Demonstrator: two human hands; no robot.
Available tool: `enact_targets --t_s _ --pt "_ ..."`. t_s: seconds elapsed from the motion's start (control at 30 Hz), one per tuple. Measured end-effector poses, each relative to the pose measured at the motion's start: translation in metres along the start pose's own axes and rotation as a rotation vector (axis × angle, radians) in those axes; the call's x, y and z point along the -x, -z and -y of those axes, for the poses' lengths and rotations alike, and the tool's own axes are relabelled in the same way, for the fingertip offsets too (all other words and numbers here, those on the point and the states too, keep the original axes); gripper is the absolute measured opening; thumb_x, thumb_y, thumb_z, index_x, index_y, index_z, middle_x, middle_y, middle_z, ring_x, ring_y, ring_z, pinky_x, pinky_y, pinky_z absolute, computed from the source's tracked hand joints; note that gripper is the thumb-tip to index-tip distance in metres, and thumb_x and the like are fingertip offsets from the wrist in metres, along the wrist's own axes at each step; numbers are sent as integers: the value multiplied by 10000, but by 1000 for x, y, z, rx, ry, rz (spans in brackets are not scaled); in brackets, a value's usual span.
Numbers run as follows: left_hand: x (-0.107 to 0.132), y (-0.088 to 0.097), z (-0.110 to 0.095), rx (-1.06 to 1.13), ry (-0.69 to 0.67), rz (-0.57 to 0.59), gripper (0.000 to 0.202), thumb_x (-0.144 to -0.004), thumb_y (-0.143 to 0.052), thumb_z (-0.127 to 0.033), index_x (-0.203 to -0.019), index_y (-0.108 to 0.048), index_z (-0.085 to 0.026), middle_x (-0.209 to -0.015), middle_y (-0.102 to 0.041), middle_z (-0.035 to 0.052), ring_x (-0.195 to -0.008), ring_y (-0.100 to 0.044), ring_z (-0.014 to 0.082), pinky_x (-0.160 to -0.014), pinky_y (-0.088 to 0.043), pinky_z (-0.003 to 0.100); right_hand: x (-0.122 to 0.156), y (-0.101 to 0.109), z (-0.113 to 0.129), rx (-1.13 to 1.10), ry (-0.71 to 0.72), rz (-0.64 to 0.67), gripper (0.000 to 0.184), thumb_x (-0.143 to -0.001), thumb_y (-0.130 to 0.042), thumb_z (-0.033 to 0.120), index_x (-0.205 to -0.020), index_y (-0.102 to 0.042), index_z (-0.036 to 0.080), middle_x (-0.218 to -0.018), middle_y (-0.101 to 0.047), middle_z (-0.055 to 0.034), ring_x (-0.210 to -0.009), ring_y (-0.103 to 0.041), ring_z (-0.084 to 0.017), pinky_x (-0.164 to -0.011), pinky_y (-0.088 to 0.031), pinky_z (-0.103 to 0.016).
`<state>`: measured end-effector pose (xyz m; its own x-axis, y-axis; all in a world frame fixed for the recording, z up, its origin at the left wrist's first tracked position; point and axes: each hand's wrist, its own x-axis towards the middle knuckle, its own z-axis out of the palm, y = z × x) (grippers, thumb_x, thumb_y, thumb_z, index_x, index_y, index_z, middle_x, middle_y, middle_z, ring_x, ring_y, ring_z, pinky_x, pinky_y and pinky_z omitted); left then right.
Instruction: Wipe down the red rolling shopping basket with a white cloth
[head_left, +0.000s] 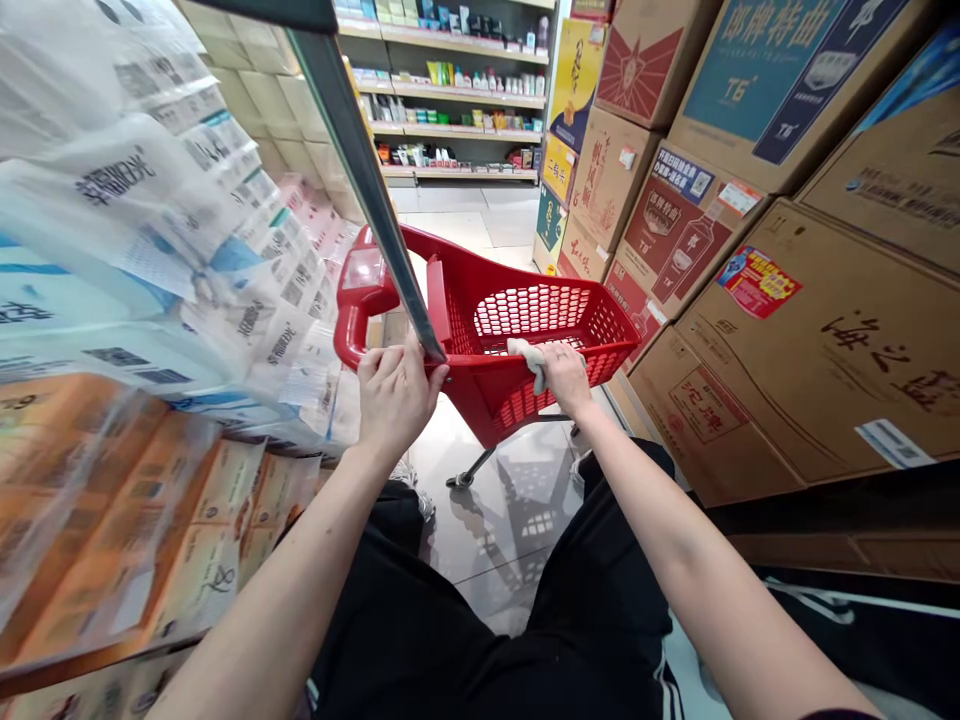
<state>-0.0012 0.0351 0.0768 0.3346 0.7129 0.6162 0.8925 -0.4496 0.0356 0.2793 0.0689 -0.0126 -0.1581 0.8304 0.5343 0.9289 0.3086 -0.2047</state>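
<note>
A red plastic shopping cart [592, 325] stands on the tiled floor in front of me, its mesh basket showing nothing inside. My left hand [394, 390] is closed around the near rim of the cart, right where a grey metal bar [367, 170] comes down. My right hand [562, 375] presses a white cloth [525, 352] against the cart's near rim, fingers curled over it. My legs in black trousers are below, on either side of the cart's wheel frame.
Stacks of plastic-wrapped tissue packs [135, 300] crowd the left. Piled cardboard boxes [810, 330] line the right. The narrow aisle of pale floor tiles [480, 225] leads to shelves of bottles [465, 100] at the far end.
</note>
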Motion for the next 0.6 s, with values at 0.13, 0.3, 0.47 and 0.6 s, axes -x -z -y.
enact_targets --t_s 0.13,0.3,0.47,0.6 --pt "-2 -4 -11 -49 -2 3 650 -850 -447 -477 -1286 -389 0 -1023 -590 204 -1048 -482 336 -959 -273 497 -5 -4 4 -18 -61 -55 294 -935 -396 215 -1187 -538 168 -1103 -586 -96 -1071 -481 -230 -1078 -259 -467" --pt "-5 -10 -19 -81 36 -10 712 -834 -473 -493 -1313 -349 19 -1098 -564 244 -1078 -460 364 -962 -265 532 -16 -8 50 -179 33 -55 387 -936 -343 161 -1303 -462 188 -1207 -560 -75 -1158 -459 -193 -1127 -222 -441" --pt "-8 -10 -20 -61 51 5 775 -832 -477 -496 -1355 -282 42 -1121 -556 258 -1092 -457 360 -981 -255 530 -23 -3 51 -254 84 -32 381 -945 -351 187 -1306 -471 190 -1208 -577 -59 -1149 -474 -181 -1113 -264 -399" --pt "-11 -11 -22 -33 66 12 784 -829 -483 -497 -1362 -279 40 -1124 -554 255 -1097 -454 358 -989 -250 526 -26 1 37 -276 118 -7 359 -951 -373 230 -1286 -495 194 -1186 -595 -51 -1131 -486 -176 -1094 -295 -380"
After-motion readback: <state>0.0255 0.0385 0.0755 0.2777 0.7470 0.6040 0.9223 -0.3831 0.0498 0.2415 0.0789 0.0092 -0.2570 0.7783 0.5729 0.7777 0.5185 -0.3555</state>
